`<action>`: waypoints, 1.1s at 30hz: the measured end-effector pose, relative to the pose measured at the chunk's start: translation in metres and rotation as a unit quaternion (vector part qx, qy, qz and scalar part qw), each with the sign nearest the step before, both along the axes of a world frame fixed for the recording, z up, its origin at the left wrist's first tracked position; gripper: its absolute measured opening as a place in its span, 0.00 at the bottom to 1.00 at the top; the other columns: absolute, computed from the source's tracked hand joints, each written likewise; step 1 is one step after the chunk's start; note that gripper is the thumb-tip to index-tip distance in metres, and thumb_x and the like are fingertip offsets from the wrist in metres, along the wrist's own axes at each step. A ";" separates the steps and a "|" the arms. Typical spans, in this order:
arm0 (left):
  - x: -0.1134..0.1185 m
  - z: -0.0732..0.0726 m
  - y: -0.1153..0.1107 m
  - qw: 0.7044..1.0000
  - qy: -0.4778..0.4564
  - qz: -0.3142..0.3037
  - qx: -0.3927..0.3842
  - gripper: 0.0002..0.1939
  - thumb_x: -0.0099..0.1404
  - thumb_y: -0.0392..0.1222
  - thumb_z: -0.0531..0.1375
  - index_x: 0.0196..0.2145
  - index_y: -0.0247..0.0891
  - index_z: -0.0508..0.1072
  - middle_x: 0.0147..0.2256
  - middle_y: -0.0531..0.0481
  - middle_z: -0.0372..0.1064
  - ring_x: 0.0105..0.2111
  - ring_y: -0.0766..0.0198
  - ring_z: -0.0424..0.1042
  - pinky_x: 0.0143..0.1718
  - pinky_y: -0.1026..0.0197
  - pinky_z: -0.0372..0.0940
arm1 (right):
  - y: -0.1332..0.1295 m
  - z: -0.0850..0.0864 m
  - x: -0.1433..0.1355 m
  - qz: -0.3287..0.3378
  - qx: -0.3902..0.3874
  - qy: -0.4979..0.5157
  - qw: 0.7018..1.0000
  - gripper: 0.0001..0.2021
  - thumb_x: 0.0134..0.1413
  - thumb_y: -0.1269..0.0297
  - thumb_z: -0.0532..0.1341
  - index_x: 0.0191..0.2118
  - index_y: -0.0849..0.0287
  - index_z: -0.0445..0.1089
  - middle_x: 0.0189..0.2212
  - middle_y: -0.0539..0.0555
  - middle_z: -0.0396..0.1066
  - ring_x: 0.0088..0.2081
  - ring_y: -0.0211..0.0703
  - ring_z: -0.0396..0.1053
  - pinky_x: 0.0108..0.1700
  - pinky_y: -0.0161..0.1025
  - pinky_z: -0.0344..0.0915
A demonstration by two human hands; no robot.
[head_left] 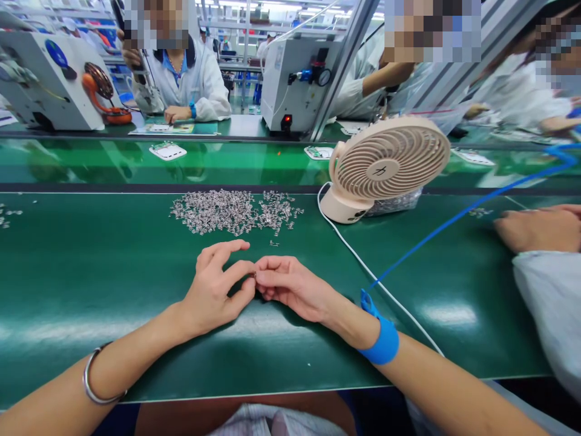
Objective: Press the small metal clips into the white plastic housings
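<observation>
My left hand (220, 287) and my right hand (293, 284) meet fingertip to fingertip above the green tabletop (181, 369). Between the pinched thumbs and index fingers is a tiny dark metallic part (255, 275), mostly covered by the fingertips; the other fingers of my left hand are raised and curved. Beyond my hands lies a wide pile of small silvery metal parts (215, 212), with a few loose pieces (274, 243) just in front of it. A blue wrist strap (384, 342) is around my right wrist.
A beige fan (379, 169) stands right of the pile, its white cable (376, 266) running toward the front edge. A blue cord (454, 215) crosses the right side. Another person's hand (540, 230) rests at right. White devices (167, 151) sit on the green belt (245, 163) behind.
</observation>
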State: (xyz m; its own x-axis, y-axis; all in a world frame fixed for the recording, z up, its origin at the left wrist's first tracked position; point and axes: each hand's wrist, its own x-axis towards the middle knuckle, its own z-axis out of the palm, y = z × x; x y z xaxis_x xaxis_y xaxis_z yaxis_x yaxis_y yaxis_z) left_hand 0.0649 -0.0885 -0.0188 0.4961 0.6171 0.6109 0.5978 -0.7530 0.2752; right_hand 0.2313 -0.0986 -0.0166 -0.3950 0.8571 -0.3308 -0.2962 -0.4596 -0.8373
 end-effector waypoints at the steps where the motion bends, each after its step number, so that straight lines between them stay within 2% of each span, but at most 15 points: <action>1: 0.000 -0.001 -0.001 1.000 0.003 0.001 0.010 0.09 0.59 0.35 0.53 0.29 0.39 0.73 0.44 0.43 0.68 0.46 0.56 0.66 0.47 0.52 0.58 | 0.000 0.001 0.000 0.001 0.001 -0.011 1.000 0.09 0.36 0.65 0.68 0.24 0.62 0.68 0.18 0.45 0.64 0.21 0.28 0.59 0.25 0.30 0.54; 5: 0.001 -0.003 -0.003 0.999 0.021 -0.002 0.031 0.08 0.57 0.35 0.54 0.25 0.38 0.71 0.45 0.42 0.68 0.46 0.53 0.65 0.47 0.50 0.57 | 0.000 0.003 0.001 0.009 0.053 -0.076 0.996 0.09 0.35 0.66 0.66 0.23 0.61 0.64 0.17 0.44 0.60 0.21 0.28 0.56 0.25 0.31 0.52; 7: 0.002 -0.003 -0.003 1.000 0.022 0.005 0.008 0.07 0.57 0.35 0.53 0.24 0.38 0.70 0.46 0.43 0.68 0.48 0.52 0.63 0.47 0.49 0.56 | -0.003 0.002 0.000 0.009 0.155 -0.146 0.977 0.08 0.40 0.67 0.63 0.23 0.60 0.62 0.17 0.43 0.57 0.21 0.29 0.54 0.25 0.32 0.52; 8: 0.001 -0.002 -0.002 1.000 0.015 0.010 -0.018 0.07 0.57 0.35 0.53 0.24 0.38 0.69 0.46 0.44 0.68 0.48 0.53 0.63 0.48 0.49 0.56 | -0.005 0.002 -0.001 0.000 0.232 -0.195 0.953 0.06 0.43 0.67 0.61 0.24 0.59 0.61 0.18 0.44 0.57 0.21 0.30 0.54 0.25 0.32 0.53; 10: 0.001 0.001 0.001 0.995 -0.008 0.021 -0.102 0.08 0.58 0.36 0.51 0.23 0.38 0.66 0.44 0.45 0.69 0.48 0.56 0.64 0.48 0.51 0.56 | -0.009 -0.001 -0.002 -0.040 0.405 -0.309 0.860 0.05 0.48 0.71 0.56 0.24 0.59 0.60 0.21 0.47 0.57 0.24 0.32 0.54 0.27 0.34 0.54; 12: 0.000 0.003 0.006 0.979 -0.035 0.033 -0.196 0.11 0.60 0.37 0.49 0.21 0.38 0.63 0.41 0.47 0.70 0.45 0.59 0.67 0.47 0.54 0.58 | -0.010 -0.004 -0.002 -0.088 0.537 -0.402 0.736 0.08 0.51 0.75 0.51 0.24 0.59 0.60 0.23 0.50 0.59 0.26 0.35 0.56 0.29 0.35 0.56; 13: -0.001 0.003 0.010 0.971 -0.046 0.042 -0.231 0.12 0.60 0.38 0.49 0.20 0.38 0.62 0.40 0.48 0.70 0.44 0.60 0.68 0.46 0.54 0.59 | -0.009 -0.005 0.000 -0.110 0.574 -0.435 0.685 0.09 0.51 0.76 0.50 0.25 0.59 0.61 0.23 0.51 0.60 0.27 0.36 0.57 0.30 0.36 0.56; 15: 0.000 0.001 0.018 0.962 -0.054 0.066 -0.261 0.13 0.61 0.40 0.50 0.19 0.38 0.62 0.41 0.48 0.69 0.43 0.60 0.68 0.46 0.54 0.59 | -0.001 -0.010 0.007 -0.153 0.595 -0.482 0.625 0.09 0.52 0.77 0.50 0.26 0.59 0.61 0.24 0.52 0.62 0.27 0.37 0.58 0.30 0.36 0.57; 17: 0.002 -0.004 0.027 0.966 -0.042 0.090 -0.239 0.11 0.60 0.41 0.51 0.21 0.38 0.64 0.42 0.47 0.69 0.46 0.58 0.66 0.49 0.51 0.57 | 0.011 -0.016 0.019 -0.194 0.568 -0.510 0.616 0.07 0.52 0.75 0.52 0.27 0.59 0.62 0.23 0.51 0.62 0.26 0.37 0.59 0.30 0.36 0.58; 20: 0.011 -0.013 0.040 0.977 0.005 0.116 -0.178 0.10 0.61 0.42 0.53 0.25 0.38 0.67 0.46 0.44 0.66 0.51 0.55 0.61 0.52 0.48 0.54 | 0.033 -0.029 0.039 -0.222 0.509 -0.528 0.642 0.02 0.50 0.71 0.55 0.29 0.59 0.64 0.25 0.51 0.65 0.25 0.37 0.62 0.30 0.36 0.61; 24: 0.028 -0.019 0.055 0.978 0.095 0.123 -0.136 0.11 0.62 0.45 0.54 0.34 0.35 0.71 0.54 0.41 0.60 0.54 0.50 0.57 0.54 0.47 0.52 | 0.060 -0.043 0.049 -0.227 0.489 -0.573 0.617 0.10 0.53 0.64 0.53 0.39 0.60 0.68 0.39 0.60 0.71 0.40 0.48 0.68 0.42 0.45 0.63; 26: 0.036 -0.018 0.060 0.973 0.149 0.113 -0.138 0.19 0.63 0.47 0.52 0.48 0.34 0.67 0.59 0.41 0.53 0.58 0.45 0.50 0.55 0.43 0.50 | 0.072 -0.046 0.046 -0.211 0.474 -0.607 0.601 0.15 0.56 0.63 0.50 0.46 0.58 0.67 0.49 0.61 0.66 0.48 0.53 0.64 0.48 0.52 0.60; 28: 0.043 -0.017 0.065 0.961 0.198 0.099 -0.163 0.27 0.64 0.50 0.49 0.58 0.36 0.56 0.63 0.45 0.44 0.60 0.40 0.43 0.55 0.38 0.47 | 0.080 -0.048 0.042 -0.181 0.439 -0.646 0.597 0.18 0.56 0.61 0.49 0.51 0.52 0.65 0.56 0.59 0.59 0.52 0.59 0.59 0.48 0.61 0.56; 30: 0.047 -0.016 0.069 0.950 0.232 0.086 -0.192 0.31 0.65 0.52 0.46 0.62 0.39 0.48 0.64 0.49 0.41 0.61 0.37 0.39 0.55 0.34 0.44 | 0.083 -0.048 0.039 -0.149 0.404 -0.674 0.600 0.19 0.54 0.59 0.51 0.52 0.46 0.65 0.59 0.56 0.55 0.54 0.66 0.55 0.46 0.67 0.54; 33: 0.048 -0.016 0.072 0.942 0.248 0.088 -0.206 0.30 0.65 0.54 0.44 0.62 0.40 0.49 0.64 0.50 0.41 0.60 0.35 0.40 0.55 0.34 0.43 | 0.083 -0.047 0.042 -0.145 0.378 -0.677 0.614 0.17 0.52 0.59 0.54 0.47 0.49 0.69 0.57 0.58 0.57 0.55 0.66 0.55 0.47 0.67 0.54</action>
